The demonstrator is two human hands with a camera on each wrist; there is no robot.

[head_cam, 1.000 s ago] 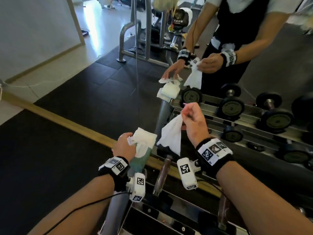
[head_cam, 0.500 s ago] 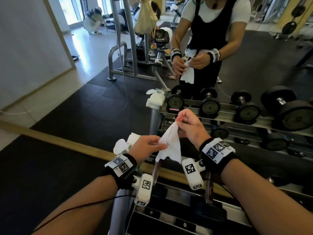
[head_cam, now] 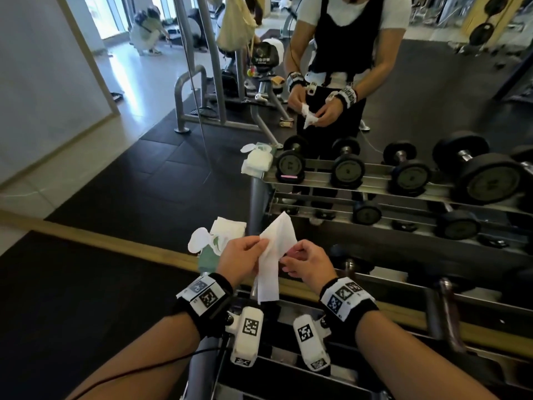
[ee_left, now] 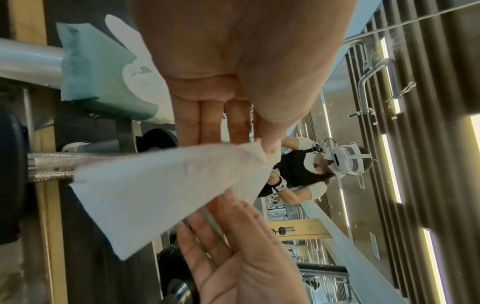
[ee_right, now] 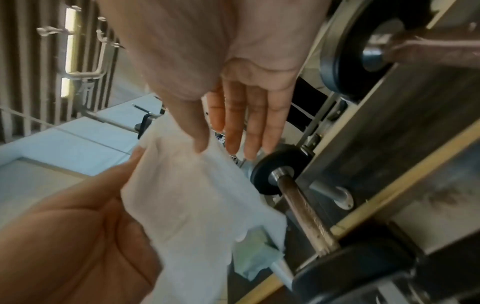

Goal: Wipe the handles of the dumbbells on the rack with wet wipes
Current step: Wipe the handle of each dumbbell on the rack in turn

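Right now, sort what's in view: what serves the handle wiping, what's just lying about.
For the job:
wet wipe, pinched by left hand and right hand
wipe pack
dumbbell handle
rack

Just there:
cable machine
hanging cloth bag

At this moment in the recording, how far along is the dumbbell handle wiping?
Done: one white wet wipe is out of the green wipe pack, which sits open at the rack's end. In hand: the left hand and right hand both pinch the wipe, apparently spreading it. Left: the wiping itself; the wipe touches no handle yet, including the nearest knurled metal dumbbell handle.
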